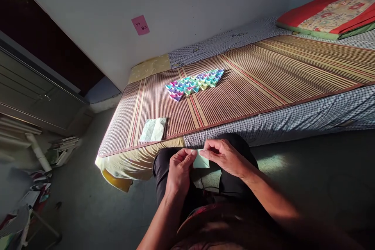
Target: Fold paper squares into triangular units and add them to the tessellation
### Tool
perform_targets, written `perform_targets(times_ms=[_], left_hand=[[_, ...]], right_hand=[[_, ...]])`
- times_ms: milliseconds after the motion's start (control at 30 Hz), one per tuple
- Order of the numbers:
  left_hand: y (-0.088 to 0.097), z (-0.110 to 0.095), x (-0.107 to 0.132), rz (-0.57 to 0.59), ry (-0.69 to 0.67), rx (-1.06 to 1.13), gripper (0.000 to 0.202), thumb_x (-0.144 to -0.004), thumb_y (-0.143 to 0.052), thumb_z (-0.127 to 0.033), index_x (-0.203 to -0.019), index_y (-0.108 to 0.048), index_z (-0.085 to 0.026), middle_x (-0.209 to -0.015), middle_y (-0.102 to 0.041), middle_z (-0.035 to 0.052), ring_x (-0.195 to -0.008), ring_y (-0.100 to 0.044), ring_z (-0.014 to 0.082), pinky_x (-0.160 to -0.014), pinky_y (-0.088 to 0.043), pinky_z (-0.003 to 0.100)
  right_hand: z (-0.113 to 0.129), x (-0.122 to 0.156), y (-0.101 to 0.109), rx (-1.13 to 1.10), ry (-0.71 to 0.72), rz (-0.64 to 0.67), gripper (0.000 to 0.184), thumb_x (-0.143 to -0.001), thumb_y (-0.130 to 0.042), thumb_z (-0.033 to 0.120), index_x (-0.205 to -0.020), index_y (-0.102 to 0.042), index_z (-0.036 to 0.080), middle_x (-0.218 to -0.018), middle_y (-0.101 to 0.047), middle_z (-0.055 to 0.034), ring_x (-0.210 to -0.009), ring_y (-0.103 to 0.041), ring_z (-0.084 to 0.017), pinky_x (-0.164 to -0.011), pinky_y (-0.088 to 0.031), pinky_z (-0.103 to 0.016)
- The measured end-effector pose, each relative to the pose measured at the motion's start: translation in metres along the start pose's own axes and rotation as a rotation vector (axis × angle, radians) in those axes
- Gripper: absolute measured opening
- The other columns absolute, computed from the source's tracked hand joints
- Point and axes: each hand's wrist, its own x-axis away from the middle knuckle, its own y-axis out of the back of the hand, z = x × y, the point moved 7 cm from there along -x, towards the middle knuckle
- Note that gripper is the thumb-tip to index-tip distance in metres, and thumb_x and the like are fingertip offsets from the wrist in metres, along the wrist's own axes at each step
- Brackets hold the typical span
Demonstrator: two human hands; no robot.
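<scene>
Over my lap, my left hand [179, 168] and my right hand [225, 155] both pinch a small pale green folded paper [201, 161] between thumbs and fingers. Ahead, on the striped bamboo mat [263, 82] covering the bed, lies a loose pale green stack of paper sheets [152, 129] near the front edge. Farther back, several small folded paper boats [195, 83] in pink, purple, teal and green stand in tight rows.
A pink sticky note [140, 25] hangs on the white wall. Folded red and patterned bedding [328, 13] sits at the bed's far right. Books and papers [60, 150] clutter the floor at left beside a cabinet [35, 97].
</scene>
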Motion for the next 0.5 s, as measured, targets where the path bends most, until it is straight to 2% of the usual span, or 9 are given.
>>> perform_targets(times_ms=[133, 233, 367, 500], left_hand=[[0.009, 0.003, -0.005, -0.111, -0.024, 0.118, 0.026, -0.062, -0.09, -0.039, -0.065, -0.071, -0.02, -0.061, -0.059, -0.0016, -0.056, -0.047, 0.012, -0.059, -0.041, 0.026], [0.013, 0.005, -0.007, -0.172, -0.068, 0.129, 0.024, -0.063, -0.088, -0.038, -0.065, -0.071, -0.021, -0.06, -0.056, -0.0022, -0.054, -0.042, 0.0117, -0.057, -0.039, 0.026], [0.013, 0.005, -0.008, -0.184, -0.123, 0.124, 0.023, -0.069, -0.086, -0.039, -0.068, -0.072, -0.022, -0.065, -0.059, -0.0014, -0.055, -0.041, 0.0113, -0.056, -0.038, 0.025], [0.013, 0.007, -0.009, -0.184, -0.109, 0.145, 0.024, -0.068, -0.087, -0.039, -0.068, -0.07, -0.022, -0.069, -0.063, -0.0003, -0.059, -0.05, 0.0127, -0.056, -0.039, 0.025]], right_hand=[[0.001, 0.002, 0.005, -0.022, 0.007, -0.099, 0.037, -0.094, -0.06, 0.048, -0.071, -0.053, 0.02, -0.061, -0.044, 0.0053, -0.056, -0.039, -0.011, -0.054, -0.031, -0.026], [0.0, 0.005, 0.003, -0.04, 0.01, -0.126, 0.037, -0.094, -0.062, 0.047, -0.07, -0.053, 0.02, -0.061, -0.045, 0.0051, -0.054, -0.039, -0.011, -0.052, -0.032, -0.026], [-0.004, 0.008, -0.004, -0.054, -0.007, -0.127, 0.032, -0.09, -0.068, 0.043, -0.071, -0.055, 0.02, -0.062, -0.051, 0.0038, -0.056, -0.044, -0.012, -0.053, -0.035, -0.026], [-0.008, 0.008, -0.007, -0.064, -0.007, -0.165, 0.031, -0.09, -0.067, 0.04, -0.069, -0.055, 0.021, -0.06, -0.051, 0.0038, -0.055, -0.045, -0.012, -0.052, -0.036, -0.026]])
